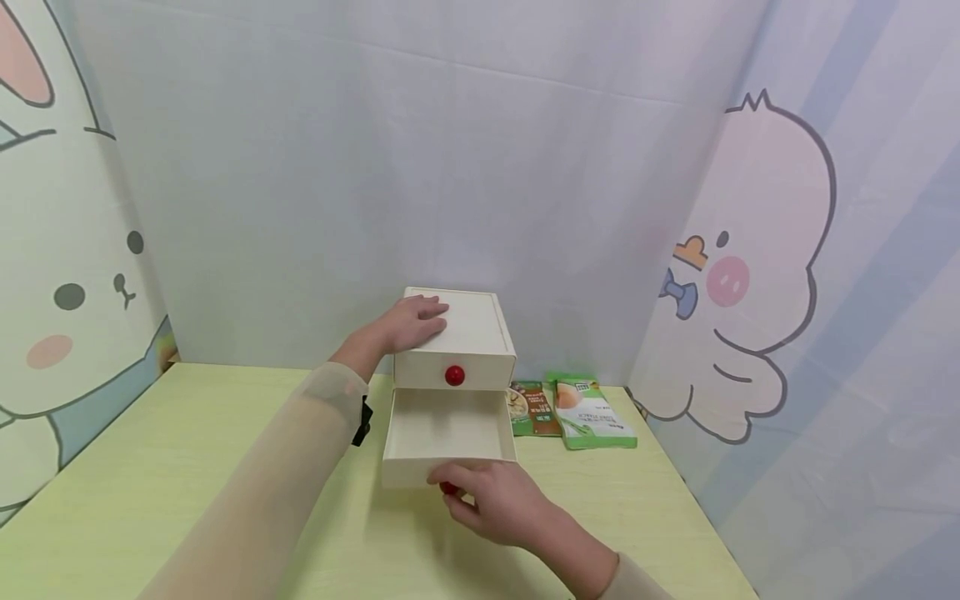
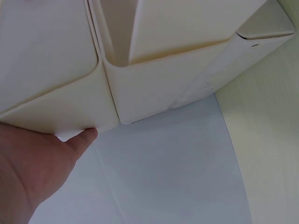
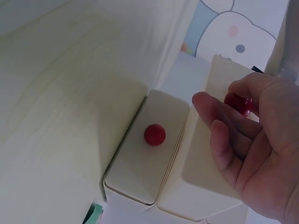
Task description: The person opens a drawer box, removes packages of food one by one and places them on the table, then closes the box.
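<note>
A white drawer cabinet (image 1: 476, 325) stands on the table. My left hand (image 1: 411, 323) rests on its top at the left side, fingers stretched across. The top drawer, with a red knob (image 1: 454, 376), is closed. Below it, a pulled-out drawer (image 1: 405, 473) shows a bare white inside. My right hand (image 1: 498, 500) pinches that drawer's red knob (image 3: 237, 103) between thumb and finger, the other fingers loosely bent. Under it, in the right wrist view, a closed bottom drawer (image 3: 140, 163) has its own red knob (image 3: 154, 135). In the left wrist view my thumb (image 2: 84, 140) touches the cabinet's edge.
Right of the cabinet, a green-and-white packet (image 1: 596, 421) and a brown-and-green packet (image 1: 536, 408) lie on the pale yellow table (image 1: 187, 467). A curtain (image 1: 300, 183) with cartoon animals hangs behind and at both sides.
</note>
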Demonstrator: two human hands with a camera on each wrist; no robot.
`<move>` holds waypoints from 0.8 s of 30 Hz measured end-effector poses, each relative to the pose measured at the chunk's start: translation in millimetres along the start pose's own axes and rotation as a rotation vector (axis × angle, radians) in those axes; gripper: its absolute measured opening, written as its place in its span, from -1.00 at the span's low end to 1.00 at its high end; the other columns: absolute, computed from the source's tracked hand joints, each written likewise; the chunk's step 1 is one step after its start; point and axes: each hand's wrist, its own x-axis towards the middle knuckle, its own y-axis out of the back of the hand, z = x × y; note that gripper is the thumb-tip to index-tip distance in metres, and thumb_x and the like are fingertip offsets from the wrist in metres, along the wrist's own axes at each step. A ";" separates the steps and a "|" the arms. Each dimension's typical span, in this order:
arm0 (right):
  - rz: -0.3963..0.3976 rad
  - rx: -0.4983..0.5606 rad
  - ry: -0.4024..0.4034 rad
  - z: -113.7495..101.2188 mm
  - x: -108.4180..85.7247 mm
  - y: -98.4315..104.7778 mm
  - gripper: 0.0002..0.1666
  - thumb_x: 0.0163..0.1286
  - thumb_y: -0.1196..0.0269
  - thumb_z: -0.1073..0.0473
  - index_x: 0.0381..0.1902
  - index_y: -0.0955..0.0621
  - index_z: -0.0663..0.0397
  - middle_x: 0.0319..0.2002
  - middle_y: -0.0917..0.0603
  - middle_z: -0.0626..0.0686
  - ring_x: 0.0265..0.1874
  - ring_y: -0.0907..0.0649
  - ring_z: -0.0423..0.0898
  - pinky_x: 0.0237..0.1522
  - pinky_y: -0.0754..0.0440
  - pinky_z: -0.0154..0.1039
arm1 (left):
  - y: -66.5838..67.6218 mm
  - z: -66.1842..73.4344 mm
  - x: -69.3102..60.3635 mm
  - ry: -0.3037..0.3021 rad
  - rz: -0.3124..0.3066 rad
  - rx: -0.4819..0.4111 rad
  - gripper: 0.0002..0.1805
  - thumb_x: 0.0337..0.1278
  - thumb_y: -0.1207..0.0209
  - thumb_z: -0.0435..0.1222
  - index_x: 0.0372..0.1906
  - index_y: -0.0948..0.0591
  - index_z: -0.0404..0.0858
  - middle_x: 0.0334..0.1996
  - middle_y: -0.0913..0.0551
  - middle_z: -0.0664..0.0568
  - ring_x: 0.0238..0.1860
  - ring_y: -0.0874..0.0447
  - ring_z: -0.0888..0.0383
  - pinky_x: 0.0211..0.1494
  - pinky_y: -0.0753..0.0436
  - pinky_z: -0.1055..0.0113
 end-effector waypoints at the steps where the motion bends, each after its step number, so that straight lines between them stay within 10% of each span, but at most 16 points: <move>1: 0.001 0.002 -0.002 0.5 0.5 0.0 -0.74 0.52 -0.42 0.18 0.11 -0.75 -0.19 -0.20 -0.83 -0.25 -0.36 -0.72 -0.32 -0.29 -0.54 -0.59 | -0.2 -0.1 0.2 0.002 -0.001 0.000 -0.32 0.71 0.11 0.08 0.74 -0.33 -0.05 0.81 -0.10 -0.05 0.84 0.18 -0.20 0.82 0.10 -0.32; 24: -0.026 -0.001 -0.046 14.8 15.9 -4.7 -0.74 0.52 -0.41 0.19 0.11 -0.76 -0.15 -0.19 -0.85 -0.21 -0.33 -0.75 -0.30 -0.29 -0.58 -0.55 | -1.3 -0.7 1.2 0.013 0.002 -0.006 -0.32 0.70 0.09 0.07 0.73 -0.34 -0.04 0.81 -0.10 -0.07 0.84 0.17 -0.22 0.81 0.09 -0.35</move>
